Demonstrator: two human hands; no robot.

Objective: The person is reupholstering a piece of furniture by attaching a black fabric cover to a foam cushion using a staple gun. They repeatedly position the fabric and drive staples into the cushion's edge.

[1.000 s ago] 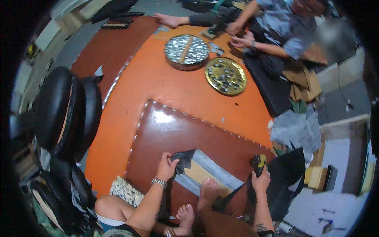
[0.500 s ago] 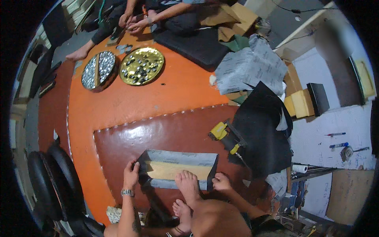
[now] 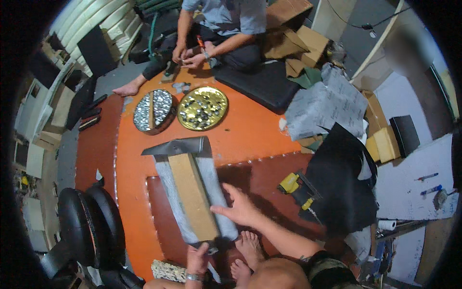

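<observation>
A long tan board (image 3: 195, 200) lies lengthwise on the grey backing of a black sheet (image 3: 168, 192). The sheet's far end curls up, showing its dark face. My left hand (image 3: 197, 260), with a watch on the wrist, pinches the near end of the sheet and board, thumb on top. Over the right side is my right hand (image 3: 238, 209), fingers spread, its thumb at the board's edge; it grips nothing. My bare foot (image 3: 250, 245) rests just right of the near end.
A yellow and black pneumatic staple gun (image 3: 289, 184) lies to the right beside black sheeting (image 3: 341, 178). Ahead stand a tin (image 3: 165, 128) of silvery pieces and a gold tray (image 3: 204, 128) of small dark pieces. A co-worker (image 3: 226, 29) sits beyond. Black padded rolls (image 3: 77, 226) stand left.
The sheet and board have turned from crosswise to lengthwise and moved left. My left hand is now at the near end; my right hand has opened and moved left. The view has shifted.
</observation>
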